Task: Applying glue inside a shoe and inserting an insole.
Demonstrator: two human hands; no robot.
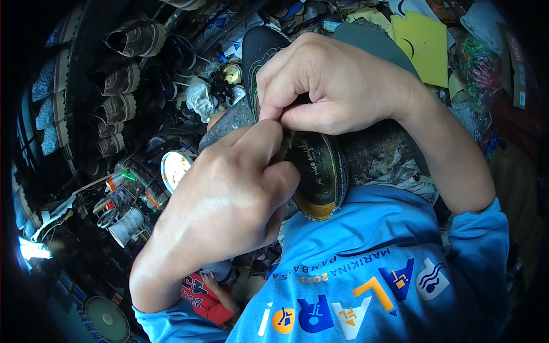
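Observation:
A dark shoe (311, 171) lies lengthwise in front of me, its toe pointing away and its heel against my blue shirt. Gold lettering marks the insole, and a yellow-tan patch shows at the heel. My left hand (229, 188) and my right hand (337, 86) meet over the shoe's opening. Both have fingers curled and pinched together, their tips nearly touching at the inner edge. Whatever small thing or edge they pinch is hidden by the fingers. Beneath the shoe sits a worn grey block (377, 148).
Shoe uppers (134, 37) hang on a rack at the left. A round tin (174, 170), a white spool (127, 226) and small tools crowd the left side. Yellow sheets (420, 48) lie at the far right. Another person in a red shirt (209, 303) is at the lower left.

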